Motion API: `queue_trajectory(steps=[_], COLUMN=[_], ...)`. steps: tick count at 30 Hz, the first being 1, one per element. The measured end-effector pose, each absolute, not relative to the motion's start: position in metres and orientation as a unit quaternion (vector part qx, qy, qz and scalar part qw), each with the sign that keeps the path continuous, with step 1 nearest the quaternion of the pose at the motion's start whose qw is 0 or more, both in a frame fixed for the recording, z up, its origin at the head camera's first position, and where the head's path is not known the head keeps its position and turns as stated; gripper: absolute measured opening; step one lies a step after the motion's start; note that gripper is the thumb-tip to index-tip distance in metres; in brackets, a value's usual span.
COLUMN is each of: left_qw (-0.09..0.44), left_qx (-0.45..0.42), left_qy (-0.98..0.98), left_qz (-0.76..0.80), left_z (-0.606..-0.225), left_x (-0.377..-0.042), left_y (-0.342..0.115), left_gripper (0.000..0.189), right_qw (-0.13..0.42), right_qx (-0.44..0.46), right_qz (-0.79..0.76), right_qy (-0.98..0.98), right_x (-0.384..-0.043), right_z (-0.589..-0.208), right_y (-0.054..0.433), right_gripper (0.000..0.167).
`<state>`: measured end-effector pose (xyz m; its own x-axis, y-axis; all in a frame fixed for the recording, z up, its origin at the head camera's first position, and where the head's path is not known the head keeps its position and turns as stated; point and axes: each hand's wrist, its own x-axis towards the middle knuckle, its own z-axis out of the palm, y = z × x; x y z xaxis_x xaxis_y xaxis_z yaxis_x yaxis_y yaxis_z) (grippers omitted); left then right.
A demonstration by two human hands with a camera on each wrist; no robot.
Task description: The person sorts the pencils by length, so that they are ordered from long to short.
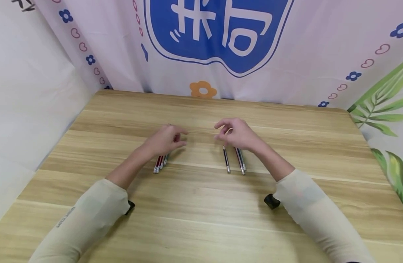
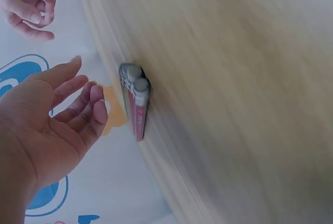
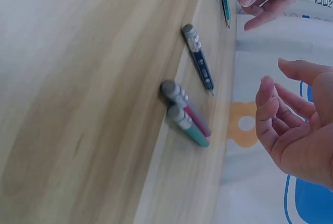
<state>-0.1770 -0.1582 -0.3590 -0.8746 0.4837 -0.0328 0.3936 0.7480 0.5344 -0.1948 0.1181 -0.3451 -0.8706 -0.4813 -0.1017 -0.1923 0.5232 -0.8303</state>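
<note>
Pale sleeves [image 1: 319,215] cover both my forearms closest to view, a small black piece [image 1: 272,201] jutting out beside the right cuff. Beyond them, my left grip [image 1: 165,140] hangs over the far part of a small bundle of pencils [image 1: 160,162], thumb and fingers apart and loosely curved. My right grip [image 1: 237,133] mirrors it, also spread with bent fingers, above the far ends of the other pencils. Those are a dark blue pencil [image 3: 200,60] lying alone, and just right of it a reddish pencil [image 3: 190,109] and a green pencil [image 3: 193,130] side by side. Both groups lie on the wooden surface [image 1: 201,204], capped ends towards me, well apart. Behind hangs a printed cloth [image 1: 106,36] with an orange flower [image 1: 203,90].
</note>
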Motion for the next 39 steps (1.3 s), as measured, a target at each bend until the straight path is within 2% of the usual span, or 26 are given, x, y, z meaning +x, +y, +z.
queue_trajectory(steps=[21,39], left_qw=[0.110,0.133], left_qx=[0.280,0.283], left_qy=[0.922,0.918], left_qz=[0.242,0.242], left_z=[-0.349,-0.354], left_x=[-0.183,-0.181], left_y=[-0.094,-0.053], left_gripper=[0.031,0.026], right_qw=[0.160,0.156], right_qx=[-0.176,-0.154], right_qz=[-0.438,-0.423], right_qy=[0.867,0.879], right_x=[-0.186,-0.180], right_z=[-0.349,-0.353], right_y=[0.150,0.173], right_gripper=[0.036,0.035])
